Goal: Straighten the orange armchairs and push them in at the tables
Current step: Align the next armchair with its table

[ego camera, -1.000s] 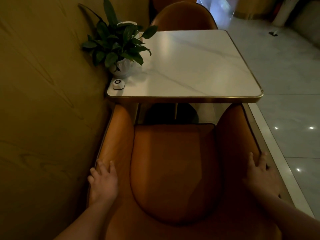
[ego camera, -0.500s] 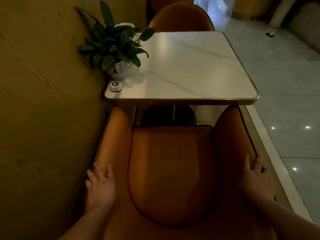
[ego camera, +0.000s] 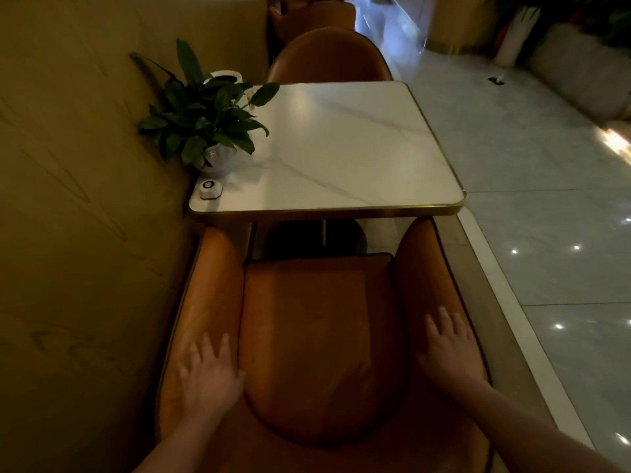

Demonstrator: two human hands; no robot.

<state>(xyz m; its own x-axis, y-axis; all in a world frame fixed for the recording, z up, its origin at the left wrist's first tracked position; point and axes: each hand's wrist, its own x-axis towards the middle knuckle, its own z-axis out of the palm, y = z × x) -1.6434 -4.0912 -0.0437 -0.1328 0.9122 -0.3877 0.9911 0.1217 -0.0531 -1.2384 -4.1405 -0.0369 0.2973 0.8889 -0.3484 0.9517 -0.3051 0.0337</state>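
An orange armchair (ego camera: 317, 336) stands right below me, its front reaching the near edge of a white marble table (ego camera: 341, 148) with a gold rim. My left hand (ego camera: 208, 373) lies flat on the inner side of the chair's left arm, fingers spread. My right hand (ego camera: 450, 349) rests flat on the inner side of the right arm, fingers apart. Neither hand is curled around anything. A second orange armchair (ego camera: 327, 58) sits at the table's far side, its back toward the table edge.
A potted green plant (ego camera: 205, 114) and a small white call button (ego camera: 210, 190) sit on the table's left side by the tan wall (ego camera: 85, 199). A raised white step edge (ego camera: 512, 312) runs along the right, with glossy tiled floor (ego camera: 546, 165) beyond.
Both hands have slid inward from the outer tops of the chair arms to their inner sides. The view has tilted up, showing more of the far chair.
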